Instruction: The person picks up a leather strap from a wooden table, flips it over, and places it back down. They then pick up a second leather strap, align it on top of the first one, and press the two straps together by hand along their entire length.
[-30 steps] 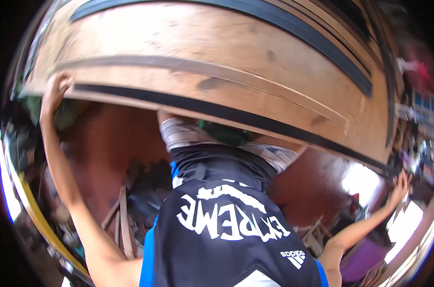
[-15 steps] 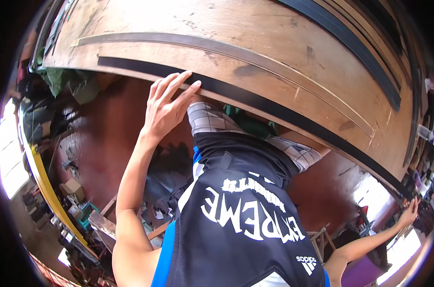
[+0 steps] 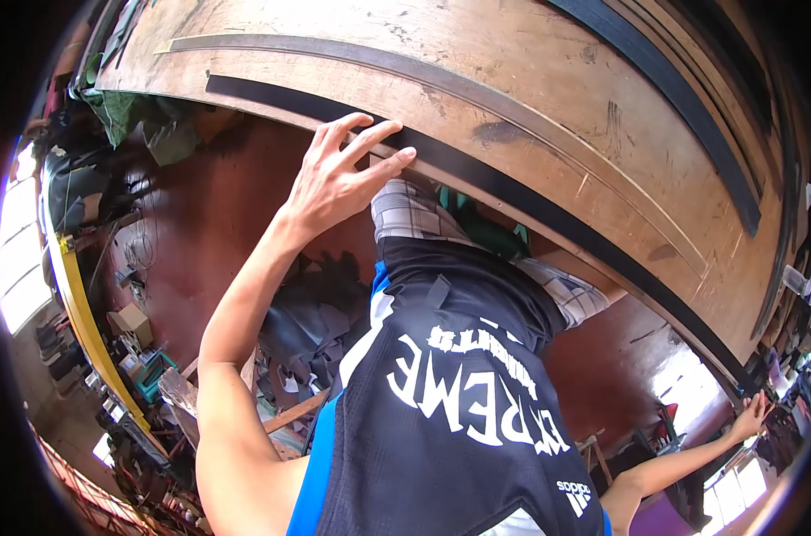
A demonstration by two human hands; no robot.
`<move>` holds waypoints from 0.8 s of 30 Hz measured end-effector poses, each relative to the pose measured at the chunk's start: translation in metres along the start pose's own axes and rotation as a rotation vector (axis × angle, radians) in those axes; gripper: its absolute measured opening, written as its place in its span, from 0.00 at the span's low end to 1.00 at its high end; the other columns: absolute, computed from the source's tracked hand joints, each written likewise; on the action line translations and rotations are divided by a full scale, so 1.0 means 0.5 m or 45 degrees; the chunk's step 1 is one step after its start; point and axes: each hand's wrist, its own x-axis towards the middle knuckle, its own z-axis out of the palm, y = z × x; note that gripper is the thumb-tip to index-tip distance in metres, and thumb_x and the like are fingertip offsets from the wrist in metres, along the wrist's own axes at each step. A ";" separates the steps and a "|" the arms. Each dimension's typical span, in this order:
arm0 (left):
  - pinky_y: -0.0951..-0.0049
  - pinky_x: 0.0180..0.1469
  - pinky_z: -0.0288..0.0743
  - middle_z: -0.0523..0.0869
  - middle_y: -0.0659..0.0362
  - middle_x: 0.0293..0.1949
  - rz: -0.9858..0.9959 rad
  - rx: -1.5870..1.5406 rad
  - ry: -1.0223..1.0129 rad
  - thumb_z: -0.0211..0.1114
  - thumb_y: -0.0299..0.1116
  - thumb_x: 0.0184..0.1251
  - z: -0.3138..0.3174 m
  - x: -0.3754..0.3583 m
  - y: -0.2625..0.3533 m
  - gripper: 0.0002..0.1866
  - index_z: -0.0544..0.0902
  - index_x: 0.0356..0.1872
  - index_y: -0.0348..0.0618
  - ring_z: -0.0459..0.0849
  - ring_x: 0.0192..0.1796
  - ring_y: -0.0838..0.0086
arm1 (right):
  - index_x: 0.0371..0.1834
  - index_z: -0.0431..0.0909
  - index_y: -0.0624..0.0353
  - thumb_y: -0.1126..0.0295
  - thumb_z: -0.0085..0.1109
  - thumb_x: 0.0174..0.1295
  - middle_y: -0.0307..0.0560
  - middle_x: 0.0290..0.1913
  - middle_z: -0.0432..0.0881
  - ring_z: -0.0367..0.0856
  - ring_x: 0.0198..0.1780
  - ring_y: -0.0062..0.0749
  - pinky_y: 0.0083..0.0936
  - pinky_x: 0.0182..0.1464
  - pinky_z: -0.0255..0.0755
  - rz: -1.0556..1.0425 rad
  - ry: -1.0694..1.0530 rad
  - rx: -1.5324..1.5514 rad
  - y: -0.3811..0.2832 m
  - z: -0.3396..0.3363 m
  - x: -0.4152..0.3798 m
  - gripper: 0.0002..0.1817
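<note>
A long black strip (image 3: pixel 548 207) lies along the near edge of a wooden tabletop (image 3: pixel 405 87). My left hand (image 3: pixel 347 171) rests on this strip toward its left part, fingers apart, with the fingertips on its surface and the thumb near the table's edge. At the far right, my right hand (image 3: pixel 750 418) is by the strip's other end, its fingers pressed together; what they hold is too small to make out.
A thin brown strip (image 3: pixel 334 52) lies farther in on the tabletop. More dark strips (image 3: pixel 669 89) lie at the upper right. To the left are a yellow beam (image 3: pixel 82 313), a teal crate (image 3: pixel 155 373) and a cardboard box (image 3: pixel 130 323). Stools or frames and scraps clutter the floor.
The view has shifted, so the table and strip sit differently in the frame. My left hand is slightly farther right along the strip. My right hand remains by the strip's far end.
</note>
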 end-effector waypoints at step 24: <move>0.54 0.69 0.70 0.90 0.62 0.62 -0.121 -0.062 0.099 0.80 0.30 0.61 -0.005 0.017 0.016 0.15 0.91 0.50 0.51 0.85 0.69 0.63 | 0.68 0.86 0.62 0.64 0.64 0.82 0.46 0.73 0.80 0.88 0.53 0.31 0.20 0.51 0.84 -0.090 -0.097 0.188 0.062 -0.049 0.060 0.19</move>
